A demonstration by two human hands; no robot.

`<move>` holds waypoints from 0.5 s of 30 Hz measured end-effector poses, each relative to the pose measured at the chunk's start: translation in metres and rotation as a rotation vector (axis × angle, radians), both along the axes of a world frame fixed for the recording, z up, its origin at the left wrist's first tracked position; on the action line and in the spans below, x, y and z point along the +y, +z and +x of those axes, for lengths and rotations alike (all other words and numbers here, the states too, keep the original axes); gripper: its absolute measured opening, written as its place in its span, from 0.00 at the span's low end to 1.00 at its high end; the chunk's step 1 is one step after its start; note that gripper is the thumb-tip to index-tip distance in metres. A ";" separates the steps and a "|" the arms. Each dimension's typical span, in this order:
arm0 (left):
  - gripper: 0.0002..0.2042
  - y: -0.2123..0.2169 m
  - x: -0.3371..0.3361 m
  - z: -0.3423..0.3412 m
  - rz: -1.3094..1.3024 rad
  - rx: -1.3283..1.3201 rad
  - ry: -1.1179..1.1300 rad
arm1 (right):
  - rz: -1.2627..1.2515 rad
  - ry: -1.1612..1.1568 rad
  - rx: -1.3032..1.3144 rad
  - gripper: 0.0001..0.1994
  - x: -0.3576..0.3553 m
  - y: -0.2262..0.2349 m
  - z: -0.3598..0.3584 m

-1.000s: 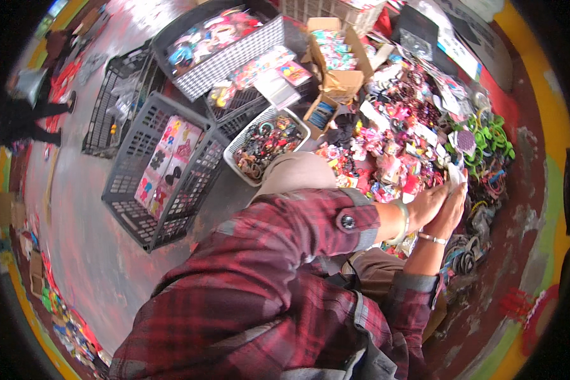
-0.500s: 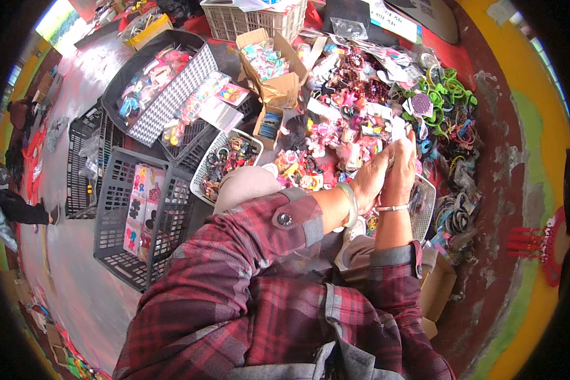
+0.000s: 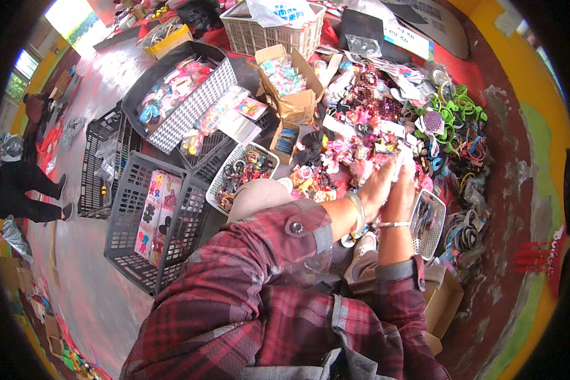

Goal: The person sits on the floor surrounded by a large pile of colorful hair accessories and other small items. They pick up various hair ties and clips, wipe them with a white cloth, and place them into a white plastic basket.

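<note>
My left hand (image 3: 376,185) and my right hand (image 3: 401,191) are side by side over the pile of hair accessories (image 3: 364,142), palms turned toward each other. Their fingers come together at the tips around something whitish and small, which is too bright and blurred to name. Pink and red hair ornaments lie just beyond the fingertips. Beside my right wrist stands a white mesh basket (image 3: 429,226) with thin dark items in it. Another white basket (image 3: 243,177), left of my left hand, holds colourful hair ties.
Green headbands (image 3: 455,114) are heaped at the right. Left stand a grey crate (image 3: 190,221) with carded bows, a houndstooth bin (image 3: 196,98) and a black crate (image 3: 98,168). An open carton (image 3: 297,107) stands ahead. A person (image 3: 25,190) is at the far left.
The whole view has shifted, so the crates and pile appear farther right and lower. More of the person at the left shows. My hands stay together over the pile.
</note>
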State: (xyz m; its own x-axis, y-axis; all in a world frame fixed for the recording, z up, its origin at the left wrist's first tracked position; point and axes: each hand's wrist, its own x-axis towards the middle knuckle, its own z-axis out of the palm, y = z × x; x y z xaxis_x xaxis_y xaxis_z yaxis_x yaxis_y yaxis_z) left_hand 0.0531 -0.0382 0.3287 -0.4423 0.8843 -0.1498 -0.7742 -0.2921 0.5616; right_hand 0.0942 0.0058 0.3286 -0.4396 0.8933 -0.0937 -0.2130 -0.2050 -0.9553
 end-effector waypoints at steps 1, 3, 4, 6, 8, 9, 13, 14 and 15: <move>0.18 -0.005 0.005 -0.010 -0.001 0.047 0.048 | -0.021 0.001 -0.152 0.21 -0.013 0.003 0.001; 0.19 -0.007 0.003 -0.037 0.291 -0.180 -0.172 | 0.211 0.067 -0.035 0.23 -0.023 -0.009 -0.001; 0.20 -0.020 0.008 -0.044 0.372 -0.183 -0.221 | 0.258 0.069 -0.066 0.23 -0.022 -0.013 -0.003; 0.20 -0.027 0.014 -0.057 0.527 -0.192 -0.338 | 0.348 0.059 -0.133 0.24 -0.016 -0.023 -0.004; 0.19 -0.013 0.007 -0.019 -0.177 -0.108 -0.058 | 0.332 0.030 -0.169 0.23 0.000 -0.026 -0.001; 0.18 0.016 -0.008 -0.005 -0.207 -0.051 0.016 | 0.269 0.024 -0.162 0.23 0.002 -0.014 -0.005; 0.22 -0.008 0.001 -0.002 -0.105 0.137 -0.106 | -0.008 -0.103 -0.246 0.19 0.031 -0.021 0.007; 0.22 -0.018 0.007 -0.006 -0.081 0.167 -0.040 | -0.136 -0.027 -0.096 0.20 0.009 -0.005 0.004; 0.22 -0.015 0.007 -0.011 -0.149 0.173 0.013 | -0.068 -0.043 -0.013 0.21 -0.015 0.009 -0.004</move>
